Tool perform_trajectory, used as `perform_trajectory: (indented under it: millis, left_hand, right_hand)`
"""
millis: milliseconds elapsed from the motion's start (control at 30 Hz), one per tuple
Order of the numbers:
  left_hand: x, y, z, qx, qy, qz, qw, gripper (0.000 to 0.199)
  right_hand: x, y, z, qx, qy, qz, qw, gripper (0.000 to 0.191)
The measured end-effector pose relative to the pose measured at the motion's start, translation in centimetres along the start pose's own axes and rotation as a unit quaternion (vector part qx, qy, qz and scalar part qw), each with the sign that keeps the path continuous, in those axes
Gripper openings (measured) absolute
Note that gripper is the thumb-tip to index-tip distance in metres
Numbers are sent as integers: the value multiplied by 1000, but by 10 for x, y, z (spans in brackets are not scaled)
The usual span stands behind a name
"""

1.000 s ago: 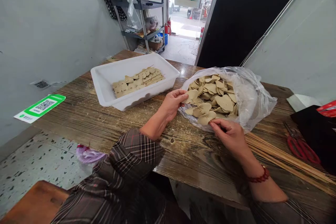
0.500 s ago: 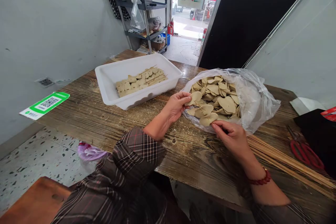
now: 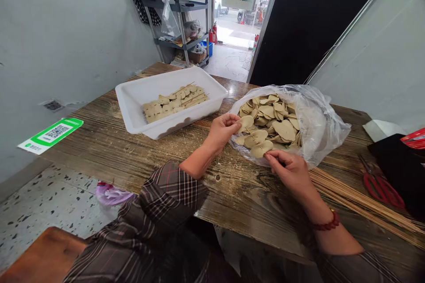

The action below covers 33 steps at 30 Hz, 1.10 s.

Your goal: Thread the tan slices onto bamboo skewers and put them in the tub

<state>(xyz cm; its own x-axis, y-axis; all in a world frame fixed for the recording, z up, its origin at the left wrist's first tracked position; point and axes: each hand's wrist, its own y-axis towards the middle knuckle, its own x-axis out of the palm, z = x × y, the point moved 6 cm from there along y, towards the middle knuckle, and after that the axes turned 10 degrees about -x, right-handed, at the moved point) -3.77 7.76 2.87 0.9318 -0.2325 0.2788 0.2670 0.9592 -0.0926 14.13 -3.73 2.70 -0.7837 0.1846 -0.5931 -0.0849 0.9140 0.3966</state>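
Note:
My left hand (image 3: 223, 131) pinches a thin beige slice (image 3: 246, 122) by its edge, at the near left of a clear plastic bag (image 3: 320, 124). Loose slices of the same kind (image 3: 283, 129) fill the bag's open mouth. My right hand (image 3: 290, 171) is closed at the lower end of a skewer with several beige slices (image 3: 261, 148) threaded on it; most of the stick is hidden by the slices and fingers. Between the two hands, the threaded slices lie tilted over the bag's rim.
A white plastic tub (image 3: 139, 130) with skewered slices stands left on the wooden table (image 3: 159, 159). Bare bamboo skewers (image 3: 361, 201) lie at the right, near red-handled scissors (image 3: 381, 188). A green QR card (image 3: 53, 135) sits at the left edge. Beyond stands a grey cart (image 3: 182, 6).
The whole view has shifted a little, with the tub, bag and table sitting slightly further left in the picture. Both hands keep nearly the same grip and place beside the bag.

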Motion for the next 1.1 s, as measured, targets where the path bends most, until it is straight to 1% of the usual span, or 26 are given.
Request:
perform_trajectory:
  millis: [167,300,433,533,633,700,800,900,1000,1100]
  left_hand:
    - [-1,1,4,43,70,17,996,15]
    - [-2,2,4,53,90,19,994,14]
    - [2,2,2,53,102,2,993,16]
    - [6,0,-1,37,93,-21,995,20]
    - [7,-1,-2,4,39,-40,998,26]
    - [7,-2,-4,-29,2,-52,998,31]
    - [11,-3,-8,-74,-26,-92,993,36]
    - [16,-5,-12,-94,-49,-129,986,38]
    - [17,-5,-16,-108,-74,-134,982,41]
    - [18,-6,-16,-95,-78,-121,985,43]
  right_hand:
    - [3,-2,7,27,29,-12,999,27]
    - [4,-3,11,31,26,-15,999,27]
    - [5,-2,12,38,28,-19,999,27]
    - [5,-2,12,40,39,-12,998,27]
    - [5,-2,13,60,76,0,995,27]
    - [5,-2,14,79,103,4,992,28]
    - [4,-2,14,93,123,12,988,27]
    - [3,-1,13,93,138,18,986,25]
    - [5,0,12,92,163,16,982,24]
    - [7,-1,14,92,180,11,979,24]
